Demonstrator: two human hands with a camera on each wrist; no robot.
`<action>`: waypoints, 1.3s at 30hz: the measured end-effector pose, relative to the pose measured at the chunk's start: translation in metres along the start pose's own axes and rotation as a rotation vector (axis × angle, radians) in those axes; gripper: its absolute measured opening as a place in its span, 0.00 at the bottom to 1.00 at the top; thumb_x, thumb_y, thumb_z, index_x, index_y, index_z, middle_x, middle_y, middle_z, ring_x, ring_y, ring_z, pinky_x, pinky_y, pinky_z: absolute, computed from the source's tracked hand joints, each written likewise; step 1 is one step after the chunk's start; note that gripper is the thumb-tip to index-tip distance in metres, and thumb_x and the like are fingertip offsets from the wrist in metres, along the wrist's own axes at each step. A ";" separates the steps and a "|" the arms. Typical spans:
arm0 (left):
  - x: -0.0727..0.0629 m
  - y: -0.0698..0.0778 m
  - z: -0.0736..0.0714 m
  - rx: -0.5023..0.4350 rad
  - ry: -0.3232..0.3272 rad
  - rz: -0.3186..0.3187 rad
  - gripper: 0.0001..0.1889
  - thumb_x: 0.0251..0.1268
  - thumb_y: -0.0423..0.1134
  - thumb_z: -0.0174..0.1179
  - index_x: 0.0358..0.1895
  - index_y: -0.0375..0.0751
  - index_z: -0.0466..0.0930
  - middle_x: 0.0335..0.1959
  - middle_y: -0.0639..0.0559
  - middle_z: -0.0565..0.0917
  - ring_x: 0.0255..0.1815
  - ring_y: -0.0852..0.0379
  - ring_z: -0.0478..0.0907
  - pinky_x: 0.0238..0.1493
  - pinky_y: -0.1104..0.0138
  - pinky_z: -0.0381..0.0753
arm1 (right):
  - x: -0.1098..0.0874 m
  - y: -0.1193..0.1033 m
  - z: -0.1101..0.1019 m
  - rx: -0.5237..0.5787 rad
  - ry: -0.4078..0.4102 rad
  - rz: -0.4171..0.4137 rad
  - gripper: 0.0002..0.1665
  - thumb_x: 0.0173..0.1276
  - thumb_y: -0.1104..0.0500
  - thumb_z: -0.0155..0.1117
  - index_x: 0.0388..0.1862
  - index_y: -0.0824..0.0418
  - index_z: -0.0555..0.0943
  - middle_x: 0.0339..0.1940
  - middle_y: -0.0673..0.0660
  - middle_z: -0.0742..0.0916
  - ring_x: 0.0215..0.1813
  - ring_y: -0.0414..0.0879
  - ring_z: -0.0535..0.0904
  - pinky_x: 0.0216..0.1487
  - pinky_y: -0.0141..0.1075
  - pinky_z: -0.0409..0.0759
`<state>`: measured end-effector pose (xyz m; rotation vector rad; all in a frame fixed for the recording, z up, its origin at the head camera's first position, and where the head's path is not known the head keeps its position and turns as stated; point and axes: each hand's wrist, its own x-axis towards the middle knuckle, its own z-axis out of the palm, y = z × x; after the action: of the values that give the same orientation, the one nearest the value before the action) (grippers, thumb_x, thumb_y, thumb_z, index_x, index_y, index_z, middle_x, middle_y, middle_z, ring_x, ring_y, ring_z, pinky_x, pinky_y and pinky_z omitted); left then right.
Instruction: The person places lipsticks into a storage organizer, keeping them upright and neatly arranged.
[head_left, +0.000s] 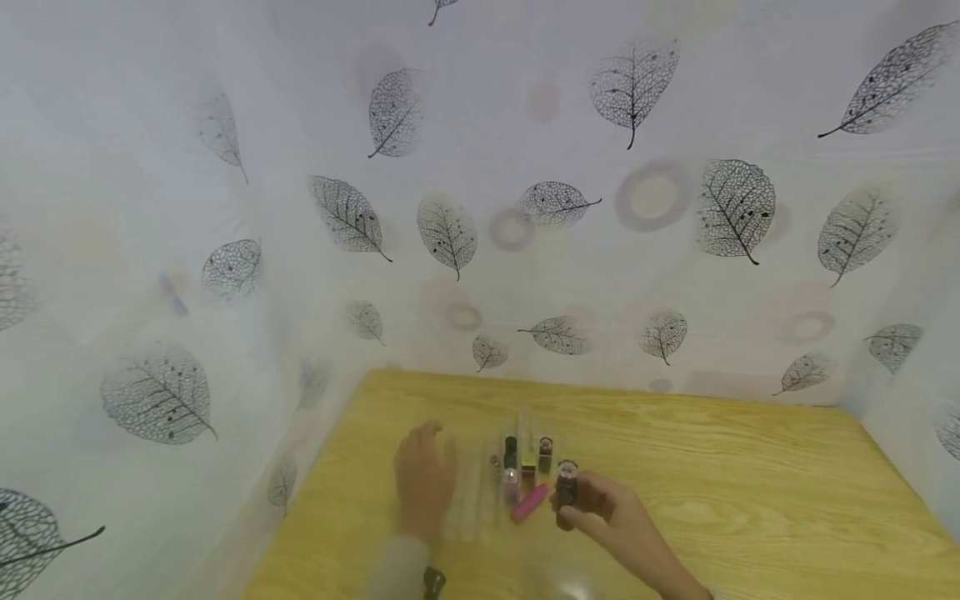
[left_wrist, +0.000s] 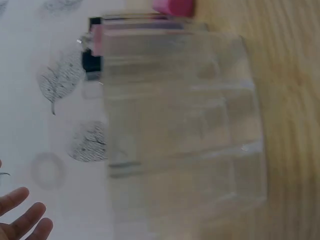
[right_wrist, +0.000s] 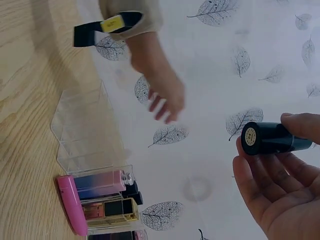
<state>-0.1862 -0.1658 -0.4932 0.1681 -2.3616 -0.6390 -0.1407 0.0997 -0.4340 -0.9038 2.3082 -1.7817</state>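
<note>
My right hand (head_left: 615,517) holds a dark lipstick tube (head_left: 567,493) between thumb and fingers, above the table. In the right wrist view the black lipstick lies on its side in the picture, its round labelled end facing the camera. A clear acrylic organizer (left_wrist: 180,125) stands to the left of that hand, with several cosmetics in its right-hand compartments. My left hand (head_left: 424,479) hovers beside the organizer's left side, blurred, fingers loosely extended and holding nothing. A bright pink tube-shaped object (head_left: 531,503) lies at the organizer's front edge.
Among the organizer's contents are a pink-blue tube (right_wrist: 100,183) and a gold-and-black lipstick (right_wrist: 111,209). The wood-grain table (head_left: 712,467) ends at white leaf-printed sheeting (head_left: 480,125) at the back and sides. A small black object (head_left: 433,582) shows near the left sleeve.
</note>
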 end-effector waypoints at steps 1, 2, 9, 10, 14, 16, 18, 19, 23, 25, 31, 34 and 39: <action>-0.002 -0.007 0.002 0.008 -0.027 -0.032 0.13 0.60 0.40 0.59 0.45 0.37 0.76 0.40 0.43 0.82 0.42 0.47 0.78 0.46 0.53 0.78 | 0.001 0.001 -0.001 0.003 -0.005 -0.001 0.18 0.65 0.63 0.59 0.50 0.73 0.74 0.40 0.65 0.85 0.40 0.34 0.82 0.45 0.30 0.81; -0.005 -0.013 0.004 0.009 -0.057 -0.068 0.14 0.60 0.40 0.59 0.46 0.37 0.76 0.41 0.43 0.81 0.43 0.47 0.78 0.46 0.53 0.78 | 0.002 0.003 -0.003 0.007 -0.006 0.004 0.18 0.65 0.63 0.59 0.50 0.73 0.74 0.41 0.66 0.85 0.40 0.34 0.82 0.45 0.30 0.81; -0.023 -0.064 0.039 0.005 -0.238 -0.229 0.13 0.62 0.38 0.57 0.48 0.37 0.75 0.39 0.42 0.81 0.38 0.47 0.79 0.39 0.55 0.80 | 0.019 0.012 -0.017 0.038 0.010 0.098 0.22 0.66 0.62 0.58 0.53 0.76 0.72 0.45 0.73 0.82 0.41 0.33 0.82 0.46 0.28 0.80; -0.024 -0.072 0.043 -0.007 -0.214 -0.193 0.13 0.62 0.38 0.56 0.47 0.37 0.75 0.38 0.43 0.81 0.38 0.49 0.79 0.40 0.56 0.80 | 0.024 0.014 -0.019 0.031 0.013 0.108 0.22 0.66 0.61 0.59 0.53 0.76 0.72 0.45 0.73 0.82 0.41 0.34 0.82 0.46 0.30 0.81; -0.035 -0.129 0.093 -0.061 -0.159 -0.106 0.11 0.67 0.43 0.52 0.47 0.42 0.75 0.34 0.48 0.81 0.33 0.57 0.77 0.35 0.62 0.81 | 0.046 0.026 -0.023 -0.034 0.046 0.155 0.22 0.65 0.60 0.61 0.54 0.72 0.74 0.44 0.68 0.83 0.40 0.36 0.82 0.44 0.30 0.81; -0.032 -0.114 0.080 -0.029 -0.159 -0.086 0.09 0.66 0.40 0.53 0.44 0.40 0.75 0.32 0.48 0.80 0.31 0.57 0.77 0.33 0.64 0.80 | 0.059 0.037 -0.023 -0.072 0.062 0.163 0.22 0.64 0.59 0.62 0.54 0.71 0.75 0.44 0.65 0.84 0.42 0.40 0.81 0.44 0.30 0.80; -0.032 -0.101 0.073 0.031 -0.190 -0.101 0.08 0.66 0.38 0.52 0.41 0.36 0.75 0.29 0.44 0.79 0.28 0.53 0.76 0.30 0.61 0.79 | 0.072 0.049 -0.023 -0.118 0.068 0.167 0.23 0.63 0.59 0.63 0.55 0.69 0.75 0.43 0.63 0.84 0.44 0.42 0.81 0.45 0.29 0.80; -0.031 -0.089 0.062 0.045 -0.192 -0.095 0.08 0.65 0.37 0.52 0.39 0.34 0.74 0.28 0.43 0.79 0.27 0.53 0.76 0.30 0.61 0.79 | 0.078 0.055 -0.023 -0.138 0.063 0.164 0.23 0.63 0.59 0.63 0.55 0.69 0.75 0.42 0.62 0.84 0.45 0.44 0.80 0.45 0.29 0.80; -0.032 -0.072 0.051 0.091 -0.185 -0.078 0.11 0.67 0.41 0.50 0.38 0.36 0.76 0.27 0.46 0.78 0.27 0.54 0.74 0.29 0.61 0.77 | 0.100 0.078 -0.019 -0.181 0.020 0.143 0.22 0.64 0.58 0.63 0.54 0.69 0.76 0.43 0.63 0.84 0.46 0.52 0.81 0.44 0.33 0.82; -0.030 -0.058 0.038 0.119 -0.229 -0.117 0.09 0.62 0.40 0.54 0.38 0.38 0.77 0.29 0.46 0.79 0.29 0.53 0.75 0.31 0.60 0.77 | 0.108 0.088 -0.016 -0.190 -0.012 0.120 0.22 0.64 0.59 0.62 0.53 0.70 0.76 0.44 0.65 0.84 0.47 0.57 0.81 0.43 0.34 0.82; -0.032 -0.061 0.041 0.155 -0.251 -0.108 0.08 0.63 0.41 0.54 0.39 0.42 0.77 0.32 0.49 0.80 0.30 0.56 0.75 0.31 0.63 0.76 | 0.124 0.110 -0.007 -0.277 -0.071 0.093 0.20 0.62 0.61 0.63 0.50 0.71 0.76 0.40 0.64 0.85 0.43 0.53 0.81 0.41 0.32 0.82; -0.033 -0.062 0.042 0.138 -0.244 -0.104 0.08 0.64 0.42 0.54 0.38 0.42 0.78 0.32 0.49 0.80 0.31 0.55 0.75 0.31 0.62 0.76 | 0.128 0.115 -0.005 -0.309 -0.077 0.108 0.21 0.60 0.62 0.64 0.50 0.71 0.76 0.40 0.63 0.85 0.42 0.52 0.82 0.41 0.34 0.83; -0.033 -0.062 0.042 0.120 -0.251 -0.128 0.09 0.64 0.43 0.53 0.39 0.42 0.78 0.32 0.50 0.80 0.32 0.55 0.76 0.33 0.61 0.76 | 0.131 0.116 -0.004 -0.343 -0.101 0.106 0.20 0.58 0.63 0.65 0.49 0.72 0.76 0.39 0.64 0.85 0.41 0.54 0.82 0.42 0.38 0.83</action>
<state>-0.1907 -0.1934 -0.5700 0.3100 -2.6497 -0.6075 -0.2958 0.0544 -0.5016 -0.8703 2.5855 -1.2913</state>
